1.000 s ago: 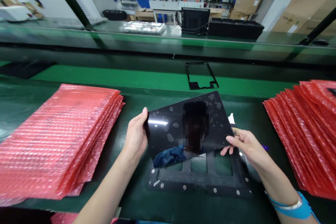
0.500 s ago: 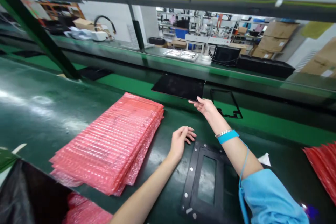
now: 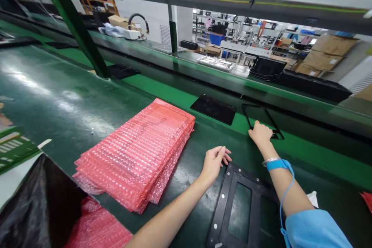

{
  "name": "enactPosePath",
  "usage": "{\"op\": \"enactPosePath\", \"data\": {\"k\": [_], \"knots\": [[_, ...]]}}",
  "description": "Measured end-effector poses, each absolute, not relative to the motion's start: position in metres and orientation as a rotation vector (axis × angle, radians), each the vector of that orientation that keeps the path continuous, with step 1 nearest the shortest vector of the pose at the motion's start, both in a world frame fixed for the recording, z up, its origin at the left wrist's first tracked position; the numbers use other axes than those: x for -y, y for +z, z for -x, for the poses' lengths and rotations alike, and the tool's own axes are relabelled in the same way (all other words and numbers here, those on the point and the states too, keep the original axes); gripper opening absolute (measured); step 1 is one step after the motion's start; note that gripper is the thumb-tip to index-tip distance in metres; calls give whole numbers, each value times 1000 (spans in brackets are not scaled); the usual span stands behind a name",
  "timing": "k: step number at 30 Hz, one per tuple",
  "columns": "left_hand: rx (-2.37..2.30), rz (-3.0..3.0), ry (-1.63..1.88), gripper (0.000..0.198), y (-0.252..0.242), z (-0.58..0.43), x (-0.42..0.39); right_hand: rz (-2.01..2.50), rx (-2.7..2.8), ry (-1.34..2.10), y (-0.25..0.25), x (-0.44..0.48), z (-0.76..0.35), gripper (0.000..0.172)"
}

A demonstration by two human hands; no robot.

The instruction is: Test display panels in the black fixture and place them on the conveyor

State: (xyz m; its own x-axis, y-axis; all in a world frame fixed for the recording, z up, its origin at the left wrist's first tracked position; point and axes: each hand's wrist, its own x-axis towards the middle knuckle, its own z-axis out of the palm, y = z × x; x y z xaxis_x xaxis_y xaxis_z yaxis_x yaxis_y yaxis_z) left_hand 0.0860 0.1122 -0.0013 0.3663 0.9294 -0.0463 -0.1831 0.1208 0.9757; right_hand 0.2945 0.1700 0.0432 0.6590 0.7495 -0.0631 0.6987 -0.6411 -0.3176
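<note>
My right hand (image 3: 260, 135) reaches over the green conveyor belt (image 3: 305, 151) and its fingers curl down onto the near edge of a thin black frame (image 3: 263, 121) lying there. A black glass panel (image 3: 213, 109) lies flat on the belt just left of that frame, with no hand on it. My left hand (image 3: 214, 160) rests on the dark table, fingers loosely apart, touching the top left corner of a black fixture plate (image 3: 241, 211) with magnets and window cut-outs. It holds nothing.
A stack of pink bubble-wrap bags (image 3: 139, 153) lies left of the fixture, more pink bags (image 3: 99, 232) at the near edge beside a black bag (image 3: 35, 205). A green post (image 3: 74, 27) rises at back left. Trays and boxes line the far shelf (image 3: 226, 64).
The black panel went from both hands over the fixture to my right hand alone, then onto the belt. My right hand let it go and moved right to the black frame.
</note>
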Motion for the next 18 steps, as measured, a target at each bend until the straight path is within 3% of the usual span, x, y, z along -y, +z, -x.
{"op": "enactPosePath", "data": {"k": [8, 13, 18], "knots": [[-841, -1204, 1043, 49, 12, -77, -118, 2458, 1300, 429, 86, -123, -350, 43], [-898, -1274, 1285, 33, 49, -56, -112, 2208, 1531, 461, 86, 3, -356, 53], [-1249, -1734, 1601, 30, 83, 2, -103, 1857, 1950, 198, 43, 144, -348, 43]]}}
